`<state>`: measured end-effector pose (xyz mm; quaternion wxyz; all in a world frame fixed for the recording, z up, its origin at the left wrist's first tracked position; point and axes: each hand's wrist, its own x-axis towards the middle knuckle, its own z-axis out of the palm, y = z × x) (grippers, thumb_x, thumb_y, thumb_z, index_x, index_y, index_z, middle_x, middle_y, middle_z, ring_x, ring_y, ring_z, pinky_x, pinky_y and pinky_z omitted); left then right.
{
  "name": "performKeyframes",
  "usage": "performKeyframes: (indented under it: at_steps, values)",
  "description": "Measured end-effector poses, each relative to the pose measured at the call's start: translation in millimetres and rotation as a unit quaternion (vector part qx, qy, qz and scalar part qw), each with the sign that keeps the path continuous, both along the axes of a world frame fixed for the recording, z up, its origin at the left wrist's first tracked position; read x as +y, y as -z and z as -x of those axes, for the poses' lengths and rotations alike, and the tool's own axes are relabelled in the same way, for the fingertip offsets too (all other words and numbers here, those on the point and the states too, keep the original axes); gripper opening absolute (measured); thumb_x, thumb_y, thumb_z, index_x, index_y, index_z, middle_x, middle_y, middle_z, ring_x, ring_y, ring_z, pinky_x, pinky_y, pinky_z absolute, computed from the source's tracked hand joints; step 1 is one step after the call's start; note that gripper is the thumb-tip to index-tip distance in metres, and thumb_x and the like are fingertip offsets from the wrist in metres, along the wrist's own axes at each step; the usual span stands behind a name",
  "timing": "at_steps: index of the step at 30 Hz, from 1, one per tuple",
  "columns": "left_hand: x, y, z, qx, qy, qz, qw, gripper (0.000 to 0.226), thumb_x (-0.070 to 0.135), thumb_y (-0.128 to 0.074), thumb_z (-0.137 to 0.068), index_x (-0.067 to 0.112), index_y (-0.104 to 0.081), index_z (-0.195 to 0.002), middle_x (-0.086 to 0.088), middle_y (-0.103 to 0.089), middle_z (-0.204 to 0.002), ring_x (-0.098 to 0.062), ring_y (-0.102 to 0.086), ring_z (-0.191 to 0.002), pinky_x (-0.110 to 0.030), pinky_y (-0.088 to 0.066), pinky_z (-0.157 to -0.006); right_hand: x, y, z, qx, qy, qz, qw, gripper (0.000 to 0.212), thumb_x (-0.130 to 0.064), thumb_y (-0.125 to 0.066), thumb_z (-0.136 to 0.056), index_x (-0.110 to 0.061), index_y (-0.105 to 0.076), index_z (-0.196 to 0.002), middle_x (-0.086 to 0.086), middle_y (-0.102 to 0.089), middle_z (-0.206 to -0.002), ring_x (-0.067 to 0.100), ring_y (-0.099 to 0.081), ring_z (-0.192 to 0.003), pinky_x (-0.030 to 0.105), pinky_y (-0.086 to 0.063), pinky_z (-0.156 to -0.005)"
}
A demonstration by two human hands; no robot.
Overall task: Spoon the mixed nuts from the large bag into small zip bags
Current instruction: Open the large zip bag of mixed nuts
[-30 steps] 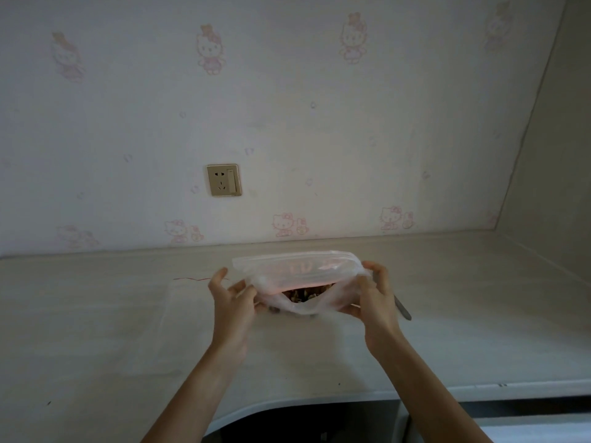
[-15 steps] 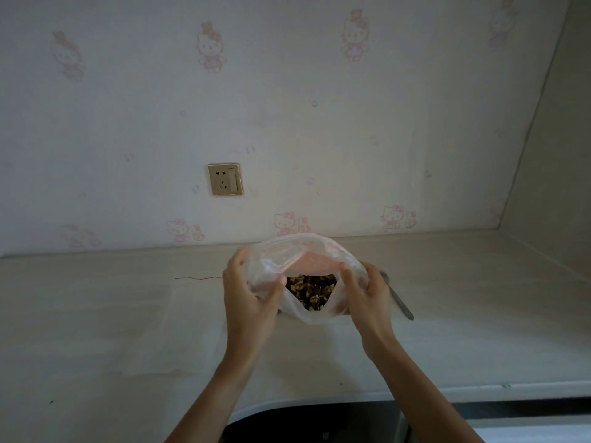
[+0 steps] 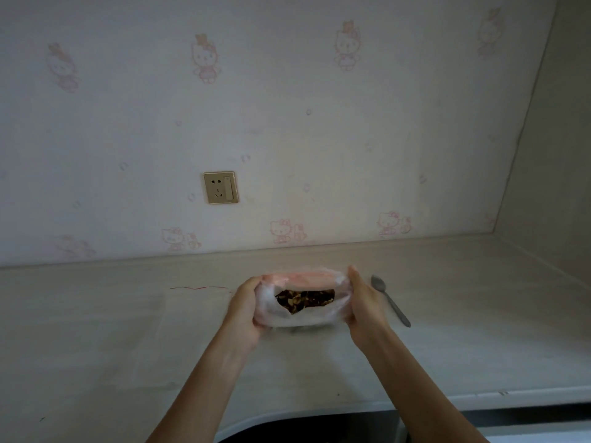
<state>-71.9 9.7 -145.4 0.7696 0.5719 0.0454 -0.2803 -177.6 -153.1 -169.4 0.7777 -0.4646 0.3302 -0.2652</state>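
Note:
The large clear bag [image 3: 300, 316] sits on the pale table, its mouth spread wide, with dark mixed nuts [image 3: 305, 300] showing inside. My left hand [image 3: 246, 306] grips the bag's left side and my right hand [image 3: 363, 302] grips its right side. A metal spoon [image 3: 390, 300] lies on the table just right of my right hand, bowl toward the wall. Flat clear small zip bags [image 3: 179, 318] with a thin red strip lie on the table to the left of the large bag.
The table [image 3: 463, 330] runs to a wallpapered back wall with a gold socket [image 3: 221, 187] and meets a side wall at the right. Its curved front edge [image 3: 287, 414] lies near my forearms.
The bag has been lowered onto the table and its rim pushed down and spread wider. Both hands slid down to its sides, and the spoon is now in full view.

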Motion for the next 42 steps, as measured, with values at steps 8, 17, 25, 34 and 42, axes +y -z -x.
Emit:
performKeyframes:
  at_steps: [8,17,25,34,42]
  values:
    - [-2.5,4.1,-7.5,0.114,0.021,0.078,0.990,0.008,0.018,-0.059,-0.089,0.014,-0.058,-0.081,-0.007,-0.060,-0.077,-0.026,-0.062,-0.071,-0.037,-0.053,-0.072,3.4,0.2,-6.3,-0.098,0.013,-0.185,0.978,0.038,-0.038,-0.051,-0.106,-0.003,-0.064,-0.104,0.014,-0.069,-0.096,0.027,-0.066,-0.091,0.040,-0.051,-0.090]
    - [32.2,17.3,1.3,-0.025,0.034,-0.008,0.999,0.055,0.052,-0.077,-0.085,0.008,-0.069,-0.118,-0.014,-0.074,-0.104,-0.028,-0.071,-0.092,-0.038,-0.057,-0.076,-9.8,7.8,30.4,-0.099,-0.120,-0.009,0.988,0.059,-0.053,-0.049,-0.102,-0.005,-0.061,-0.134,0.018,-0.071,-0.126,0.033,-0.068,-0.118,0.051,-0.051,-0.106]
    - [41.1,14.8,19.5,-0.059,0.057,-0.064,0.995,0.032,0.038,-0.071,-0.096,0.008,-0.071,-0.109,-0.008,-0.080,-0.086,-0.025,-0.076,-0.083,-0.039,-0.062,-0.072,3.8,-7.1,48.8,0.142,-0.103,0.107,0.979,0.045,-0.049,-0.075,-0.088,-0.010,-0.065,-0.106,0.013,-0.075,-0.101,0.026,-0.075,-0.083,0.033,-0.060,-0.059]
    - [40.1,19.4,19.6,0.039,0.059,0.078,0.994,0.015,0.003,-0.062,-0.100,-0.003,-0.067,-0.112,-0.020,-0.078,-0.097,-0.029,-0.077,-0.086,-0.038,-0.066,-0.063,4.9,1.3,54.1,0.025,-0.105,0.014,0.994,0.020,-0.007,-0.060,-0.101,0.010,-0.069,-0.104,0.027,-0.075,-0.104,0.034,-0.076,-0.093,0.039,-0.063,-0.073]
    - [38.2,21.4,13.5,0.148,0.024,0.288,0.946,0.025,-0.010,-0.046,-0.096,-0.009,-0.064,-0.113,-0.022,-0.076,-0.099,-0.030,-0.078,-0.086,-0.043,-0.066,-0.071,8.0,9.7,47.9,-0.140,-0.106,-0.221,0.959,0.025,-0.011,-0.056,-0.104,0.006,-0.065,-0.119,0.025,-0.072,-0.115,0.035,-0.070,-0.107,0.042,-0.060,-0.086]
